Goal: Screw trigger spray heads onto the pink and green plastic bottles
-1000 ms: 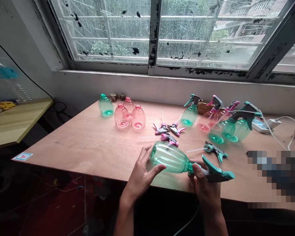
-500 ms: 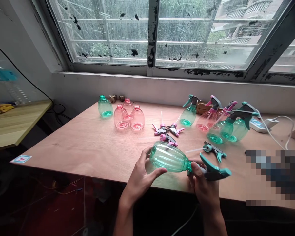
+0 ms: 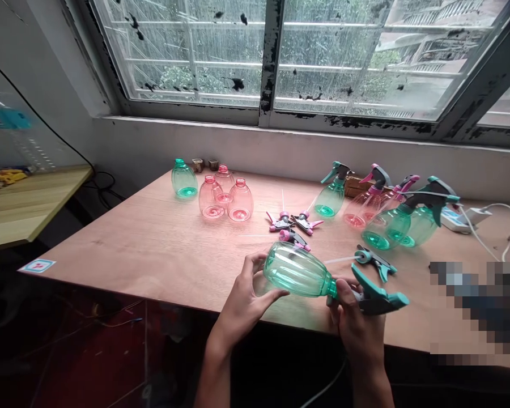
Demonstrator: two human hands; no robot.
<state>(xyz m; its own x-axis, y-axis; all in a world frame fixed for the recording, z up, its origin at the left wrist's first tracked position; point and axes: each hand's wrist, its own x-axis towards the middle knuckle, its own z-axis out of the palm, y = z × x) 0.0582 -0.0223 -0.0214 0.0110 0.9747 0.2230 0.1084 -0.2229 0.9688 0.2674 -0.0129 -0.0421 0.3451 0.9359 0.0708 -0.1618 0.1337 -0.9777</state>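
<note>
A clear green spray bottle point(image 3: 298, 270) lies sideways in the air above the table's front edge, its base to the left. My left hand point(image 3: 243, 300) cups the base end, thumb in front and fingers behind. At the neck, my right hand point(image 3: 360, 326) pinches the collar of a teal and black trigger sprayer point(image 3: 381, 296) that sits on the bottle's mouth. Whether the threads are fully engaged is hidden by my fingers. Just beyond lies a loose teal trigger sprayer point(image 3: 376, 262); several pink trigger sprayers point(image 3: 295, 238) lie further left.
Three open pink bottles point(image 3: 240, 201) and an open green bottle point(image 3: 184, 180) stand at the back left. Green and pink bottles with sprayers fitted point(image 3: 386, 226) cluster at the right. Behind them are a power strip point(image 3: 457, 220) and white cable. A window point(image 3: 348, 62) lies beyond the table point(image 3: 153, 249).
The view has shifted slightly, so the table things sit a little differently in it. Both hands keep their hold on the bottle and sprayer, which appear slightly further right.
</note>
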